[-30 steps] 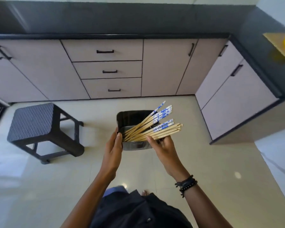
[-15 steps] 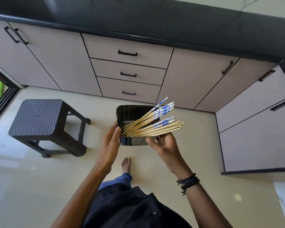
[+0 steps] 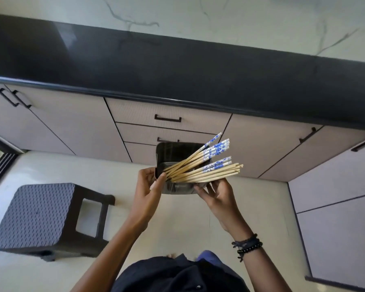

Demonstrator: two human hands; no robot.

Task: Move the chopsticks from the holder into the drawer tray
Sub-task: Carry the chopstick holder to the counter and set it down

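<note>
Left hand (image 3: 148, 192) and right hand (image 3: 217, 197) both have fingers clamped on the dark holder (image 3: 173, 152) with chopsticks (image 3: 200, 173) fanning out. Closed drawers (image 3: 135, 112) behind, stool (image 3: 36, 213) off left.

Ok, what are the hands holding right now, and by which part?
Both hold the black holder: the left hand grips its left wall, the right hand cups its right near corner, under the chopsticks leaning out.

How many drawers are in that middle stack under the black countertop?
3 pale drawers in one stack: the top drawer, the middle drawer just below it, and the bottom drawer, partly hidden behind the black rectangular chopstick holder.
</note>
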